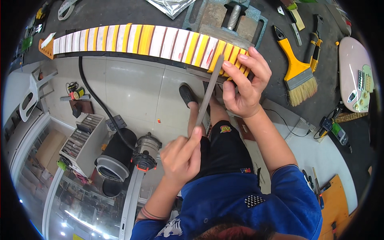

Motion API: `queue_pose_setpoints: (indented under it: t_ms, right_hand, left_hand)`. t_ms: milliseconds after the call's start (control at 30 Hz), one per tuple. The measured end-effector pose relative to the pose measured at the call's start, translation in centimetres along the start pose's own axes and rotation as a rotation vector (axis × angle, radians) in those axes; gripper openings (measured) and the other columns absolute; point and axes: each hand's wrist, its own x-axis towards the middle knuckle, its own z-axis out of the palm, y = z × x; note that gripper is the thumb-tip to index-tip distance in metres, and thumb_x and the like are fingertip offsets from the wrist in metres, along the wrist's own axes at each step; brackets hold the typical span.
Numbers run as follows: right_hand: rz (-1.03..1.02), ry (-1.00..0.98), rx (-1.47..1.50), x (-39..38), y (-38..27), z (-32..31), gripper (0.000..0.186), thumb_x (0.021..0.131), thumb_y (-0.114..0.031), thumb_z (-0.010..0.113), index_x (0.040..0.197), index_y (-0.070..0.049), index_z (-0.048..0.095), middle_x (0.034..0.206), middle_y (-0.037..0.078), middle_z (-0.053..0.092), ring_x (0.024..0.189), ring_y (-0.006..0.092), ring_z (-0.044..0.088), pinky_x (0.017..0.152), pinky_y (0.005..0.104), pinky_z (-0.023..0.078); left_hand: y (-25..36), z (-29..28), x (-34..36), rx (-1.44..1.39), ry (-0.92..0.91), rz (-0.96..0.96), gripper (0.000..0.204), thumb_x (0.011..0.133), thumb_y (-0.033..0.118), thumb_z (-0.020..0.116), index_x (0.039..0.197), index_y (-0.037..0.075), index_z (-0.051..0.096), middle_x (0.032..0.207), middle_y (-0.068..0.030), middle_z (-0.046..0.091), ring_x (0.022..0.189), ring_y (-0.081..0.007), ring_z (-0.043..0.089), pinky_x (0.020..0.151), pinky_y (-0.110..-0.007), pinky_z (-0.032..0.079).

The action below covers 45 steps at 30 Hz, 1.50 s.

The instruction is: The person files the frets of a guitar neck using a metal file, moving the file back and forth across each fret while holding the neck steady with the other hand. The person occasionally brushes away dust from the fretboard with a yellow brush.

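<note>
A guitar neck (169, 43) lies across the top of the view, its fretboard covered in white and yellow masking tape strips with dark fret lines between. My left hand (181, 156) is closed round the lower end of a slim grey file (208, 96). The file slants up to the right, and its tip lies over the yellow-taped end of the neck. My right hand (249, 82) has its fingers bent at that end, with fingertips against the file's tip and the tape. Its thumb sits below the neck's near edge. The exact contact under the fingers is hidden.
Behind the neck stands a metal vise (232, 20) on the dark bench. A yellow-handled brush (294, 60), pliers (315, 44) and a pink guitar body (354, 72) lie to the right. Below left are a black vacuum hose (94, 94) and a box of flat items (82, 138).
</note>
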Motion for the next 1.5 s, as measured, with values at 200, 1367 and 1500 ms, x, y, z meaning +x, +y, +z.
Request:
queue_pose_setpoints:
  t_ms: [200,1367,1500]
  right_hand:
    - [-0.015,0.015,-0.015,0.2,0.1,0.2,0.047,0.082,-0.008,0.072,0.127,-0.020,0.080,0.135,0.010,0.058,0.137,0.0379,0.053,0.117,0.0476,0.046]
    - [-0.054,0.036,0.035,-0.1,0.6,0.3,0.059,0.073,0.002,0.075,0.124,-0.026,0.081,0.138,0.009,0.059,0.138,0.0384,0.053,0.116,0.0456,0.046]
    - [-0.064,0.037,0.038,0.1,0.5,0.4,0.059,0.073,0.002,0.075,0.125,-0.026,0.080,0.139,0.010,0.058,0.138,0.0386,0.053,0.116,0.0455,0.046]
  left_hand:
    - [0.8,2.3,9.8,-0.104,0.112,0.065,0.056,0.087,-0.007,0.074,0.141,0.007,0.074,0.078,-0.0097,0.064,0.054,-0.0249,0.057,0.054,-0.036,0.049]
    - [-1.8,0.6,-0.9,-0.057,0.005,0.019,0.053,0.087,-0.008,0.074,0.139,0.003,0.074,0.073,-0.0099,0.060,0.054,-0.0262,0.058,0.055,-0.036,0.050]
    - [-0.5,2.2,7.1,-0.099,0.077,0.054,0.054,0.087,-0.009,0.074,0.140,0.003,0.074,0.073,-0.0097,0.060,0.054,-0.0256,0.057,0.054,-0.036,0.049]
